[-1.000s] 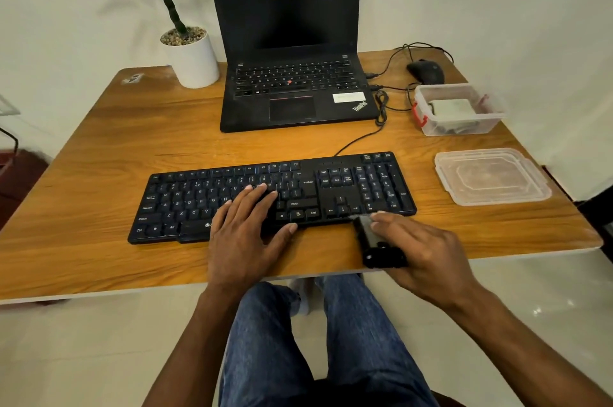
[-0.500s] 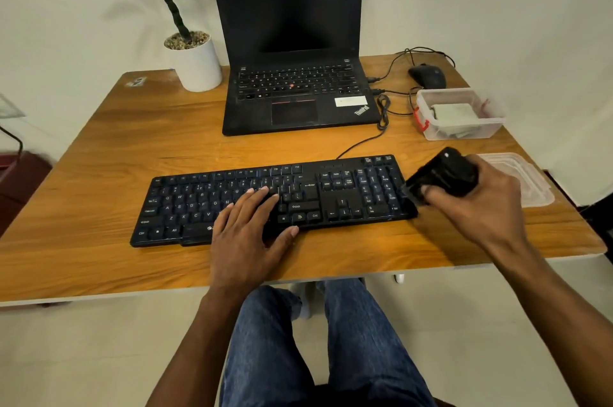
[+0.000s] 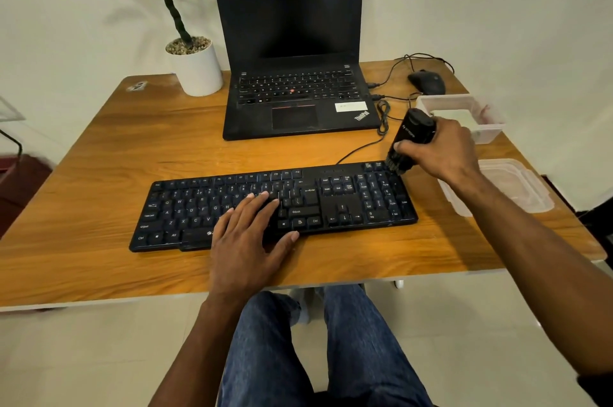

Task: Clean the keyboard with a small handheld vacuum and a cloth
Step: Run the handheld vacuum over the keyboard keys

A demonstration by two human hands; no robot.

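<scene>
A black full-size keyboard point(image 3: 348, 201) lies across the middle of the wooden desk point(image 3: 99, 174). My left hand point(image 3: 248, 234) rests flat on its lower middle keys, fingers spread. My right hand point(image 3: 441, 148) grips a small black handheld vacuum point(image 3: 413, 133), held nearly upright with its brush end down at the keyboard's far right corner, above the number pad. A white folded item, perhaps the cloth point(image 3: 454, 116), lies in the clear box behind my right hand.
An open black laptop point(image 3: 292, 41) stands behind the keyboard, cables point(image 3: 381, 118) trailing to its right. A mouse point(image 3: 426, 81) and clear plastic box point(image 3: 487, 131) sit at the back right, a clear lid point(image 3: 510, 187) at the right. A white potted plant point(image 3: 195, 68) stands back left.
My right hand lifted the vacuum from the desk's front edge, carried it right and then back, and turned it upright over the keyboard's far right corner. My left hand stayed on the keys.
</scene>
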